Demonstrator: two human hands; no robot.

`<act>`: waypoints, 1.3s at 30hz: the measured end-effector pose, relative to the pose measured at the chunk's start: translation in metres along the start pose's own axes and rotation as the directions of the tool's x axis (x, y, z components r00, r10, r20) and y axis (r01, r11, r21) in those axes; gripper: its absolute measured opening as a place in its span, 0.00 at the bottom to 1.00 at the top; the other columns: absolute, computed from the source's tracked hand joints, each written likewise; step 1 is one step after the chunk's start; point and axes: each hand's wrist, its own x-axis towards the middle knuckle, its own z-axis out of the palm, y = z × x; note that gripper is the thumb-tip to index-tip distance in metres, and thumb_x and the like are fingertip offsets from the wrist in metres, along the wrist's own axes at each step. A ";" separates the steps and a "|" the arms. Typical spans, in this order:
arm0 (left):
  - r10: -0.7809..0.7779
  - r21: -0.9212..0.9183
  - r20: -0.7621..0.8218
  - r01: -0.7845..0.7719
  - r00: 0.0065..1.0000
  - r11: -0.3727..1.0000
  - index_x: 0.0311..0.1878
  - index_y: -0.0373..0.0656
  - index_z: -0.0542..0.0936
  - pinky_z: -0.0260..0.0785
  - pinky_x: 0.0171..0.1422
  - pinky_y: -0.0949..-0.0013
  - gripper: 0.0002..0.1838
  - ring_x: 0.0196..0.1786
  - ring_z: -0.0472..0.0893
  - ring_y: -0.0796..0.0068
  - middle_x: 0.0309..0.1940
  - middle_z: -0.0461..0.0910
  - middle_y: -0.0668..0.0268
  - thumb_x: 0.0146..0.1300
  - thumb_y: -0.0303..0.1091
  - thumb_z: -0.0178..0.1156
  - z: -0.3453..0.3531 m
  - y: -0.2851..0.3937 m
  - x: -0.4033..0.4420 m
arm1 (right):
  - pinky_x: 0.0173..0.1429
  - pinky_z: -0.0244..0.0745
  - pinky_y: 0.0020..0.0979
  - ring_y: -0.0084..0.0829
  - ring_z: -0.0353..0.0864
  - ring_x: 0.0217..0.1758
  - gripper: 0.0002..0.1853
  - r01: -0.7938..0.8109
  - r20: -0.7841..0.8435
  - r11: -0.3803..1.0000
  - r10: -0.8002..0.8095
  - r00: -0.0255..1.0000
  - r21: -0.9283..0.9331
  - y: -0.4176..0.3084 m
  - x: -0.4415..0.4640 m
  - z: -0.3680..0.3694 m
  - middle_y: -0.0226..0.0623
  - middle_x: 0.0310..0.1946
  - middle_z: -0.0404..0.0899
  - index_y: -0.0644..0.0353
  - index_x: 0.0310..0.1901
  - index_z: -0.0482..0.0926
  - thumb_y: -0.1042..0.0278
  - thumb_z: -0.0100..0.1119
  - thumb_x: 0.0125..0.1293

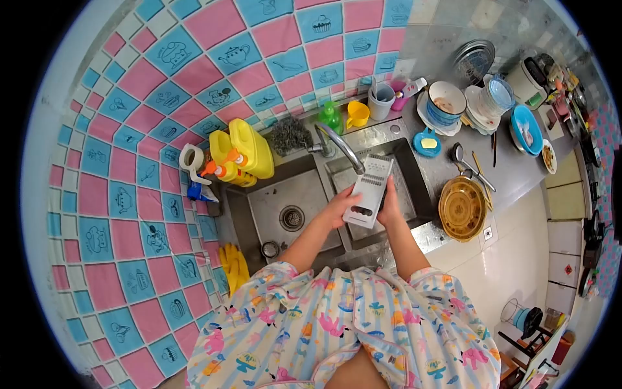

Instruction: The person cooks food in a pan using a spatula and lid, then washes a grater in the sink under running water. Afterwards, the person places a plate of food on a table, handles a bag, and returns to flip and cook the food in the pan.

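- Grater (368, 192): you hold this pale, flat part in front of you, above the right basin (416, 174) of the sink. Its finely perforated end points away from you; the end with the dark oblong opening points toward you. It leans slightly to the right.
- Left hand (339, 209): your fingers are closed on the left edge of the grater, near the end closest to you.
- Right hand (391, 209): your fingers are closed along the right edge of the grater; you grip it from both sides.
- Faucet (345, 146): the curved spout ends just beside the upper left edge of the grater.
- Left basin (264, 211): located beside the right basin; note the round drain (291, 218) in its floor.
- Behind the sink, left to right: a dark scouring pad (290, 136), a green bottle (331, 118) and a yellow cup (357, 115).
- Left of the sink: yellow jugs (258, 150) stand at the corner; yellow gloves (234, 266) hang nearer to you.
- Surface (508, 174) right of the sink: a blue soap dish (426, 145), stacked bowls (446, 105), a brown basket (462, 209) and, beside it, a metal ladle (475, 169).
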 end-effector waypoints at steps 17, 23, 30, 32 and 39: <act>0.018 -0.080 0.021 -0.016 1.000 0.997 0.71 0.62 0.49 0.74 0.54 0.54 0.49 0.57 0.74 0.55 0.61 0.64 0.58 0.45 0.10 0.46 0.020 -0.022 -0.012 | 0.47 0.71 0.33 0.34 0.78 0.40 0.15 0.504 0.204 0.437 -0.570 0.796 -0.745 0.015 -0.032 0.017 0.38 0.37 0.80 0.58 0.42 0.80 0.69 0.62 0.50; 0.095 -0.179 -0.018 -0.096 0.995 0.979 0.69 0.59 0.54 0.68 0.61 0.56 0.47 0.62 0.69 0.57 0.62 0.63 0.59 0.40 0.14 0.45 0.029 -0.018 -0.040 | 0.64 0.61 0.46 0.47 0.67 0.64 0.18 0.572 0.554 -0.178 -0.580 0.597 -0.801 0.037 -0.038 0.013 0.42 0.56 0.75 0.49 0.48 0.80 0.66 0.60 0.52; 0.125 -0.072 -0.005 -0.125 0.992 0.990 0.68 0.55 0.55 0.68 0.60 0.56 0.46 0.61 0.70 0.58 0.59 0.66 0.58 0.39 0.14 0.44 0.037 -0.007 -0.061 | 0.42 0.69 0.38 0.44 0.73 0.37 0.10 0.722 0.522 0.052 -0.656 0.545 -0.689 0.034 -0.058 0.032 0.42 0.30 0.74 0.61 0.30 0.74 0.68 0.66 0.51; 0.083 -0.020 -0.031 -0.083 0.996 0.996 0.70 0.55 0.50 0.71 0.56 0.54 0.49 0.56 0.73 0.56 0.57 0.66 0.56 0.39 0.14 0.43 0.047 -0.003 -0.067 | 0.41 0.71 0.40 0.47 0.75 0.36 0.10 0.695 0.478 0.104 -0.653 0.587 -0.712 0.031 -0.053 0.033 0.44 0.30 0.75 0.61 0.29 0.75 0.67 0.66 0.51; 0.079 0.014 0.035 -0.080 0.996 0.997 0.72 0.59 0.45 0.74 0.47 0.54 0.52 0.46 0.78 0.55 0.54 0.68 0.54 0.38 0.15 0.43 0.063 -0.002 -0.080 | 0.36 0.74 0.44 0.51 0.79 0.33 0.12 0.558 0.429 -0.040 -0.686 0.588 -0.829 0.026 -0.048 0.045 0.47 0.30 0.79 0.60 0.27 0.77 0.60 0.63 0.50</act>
